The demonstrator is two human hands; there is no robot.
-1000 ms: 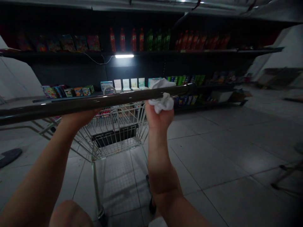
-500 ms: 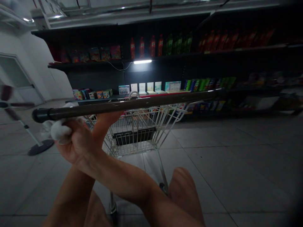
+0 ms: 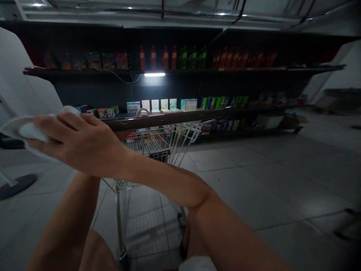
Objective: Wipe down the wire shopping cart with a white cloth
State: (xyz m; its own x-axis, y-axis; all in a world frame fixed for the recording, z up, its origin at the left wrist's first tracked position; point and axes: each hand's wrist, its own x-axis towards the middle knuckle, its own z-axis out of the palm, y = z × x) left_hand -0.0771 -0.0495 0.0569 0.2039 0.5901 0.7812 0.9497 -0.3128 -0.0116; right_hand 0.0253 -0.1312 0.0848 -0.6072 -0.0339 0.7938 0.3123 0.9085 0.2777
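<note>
Right hand [image 3: 81, 141] crossed over toward view left, fingers [image 3: 64, 124] closed on a bunched white cloth [image 3: 31, 130], which trails past the fingertips to the left. Hand covers the left end of the shopping cart handle [image 3: 169, 118], so can't confirm cloth-to-bar contact. Handle runs left-right across the view, rising slightly to the right.

Left hand [image 3: 123, 135] mostly hidden behind the right forearm [image 3: 163, 184], only a sliver showing at the bar; can't tell its grip. Left forearm [image 3: 67, 214] comes up from bottom left.

Wire cart basket [image 3: 149, 141] sits just beyond the handle, contents too dim to tell. Cart leg with caster [image 3: 122, 253] stands on grey floor tiles [image 3: 254, 195]. Round dark stand base [image 3: 17, 186] near the left edge.

Farther out, black store shelving [image 3: 214, 69]: red bottles [image 3: 152, 58] and green bottles [image 3: 191, 58] on the top shelf, snack packets [image 3: 104, 61] to their left, small boxes [image 3: 158, 104] lower down, LED tube light [image 3: 154, 74] between.
</note>
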